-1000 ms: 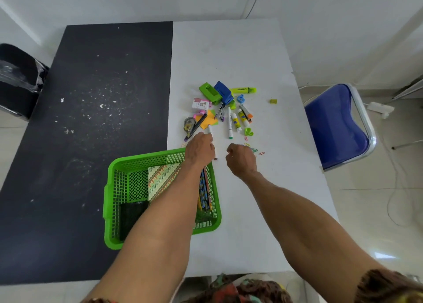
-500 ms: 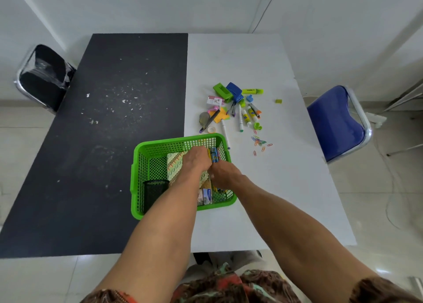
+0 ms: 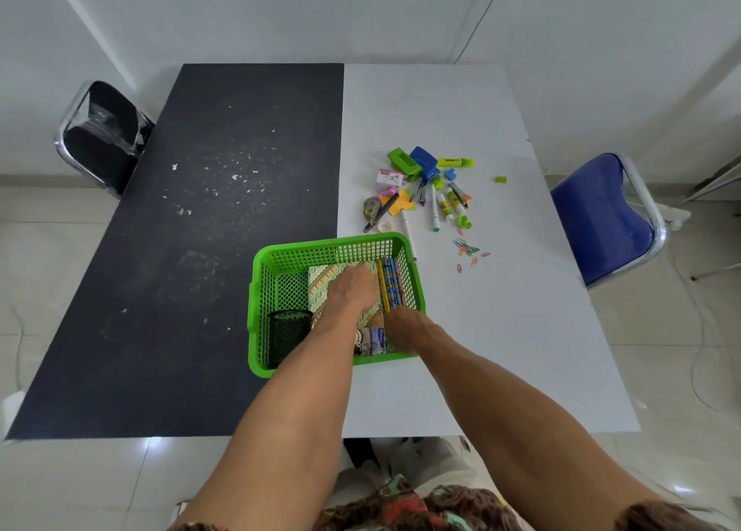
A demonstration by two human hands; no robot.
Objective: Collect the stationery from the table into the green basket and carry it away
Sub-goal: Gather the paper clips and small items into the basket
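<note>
The green basket (image 3: 320,245) stands on the table's near middle, across the black and white halves. Inside lie a patterned notebook (image 3: 320,285), a black mesh pen cup (image 3: 288,330), small boxes and a bundle of pencils (image 3: 391,285) along the right wall. My left hand (image 3: 353,289) rests on the notebook, its fingers against the pencils. My right hand (image 3: 405,326) reaches down at the pencils' near end, fingers hidden. Beyond the basket lies loose stationery: a blue stapler (image 3: 425,163), a highlighter (image 3: 455,163), markers (image 3: 435,209), a tape roll (image 3: 372,205) and paper clips (image 3: 467,249).
A small green sharpener (image 3: 500,179) lies apart to the right of the pile. A blue chair (image 3: 601,217) stands at the table's right side, a black chair (image 3: 104,133) at the far left. White specks dot the black tabletop (image 3: 200,209).
Both hands came back from the stationery pile into the basket, and the pencils now lie along its right wall. The view has pulled back from the table.
</note>
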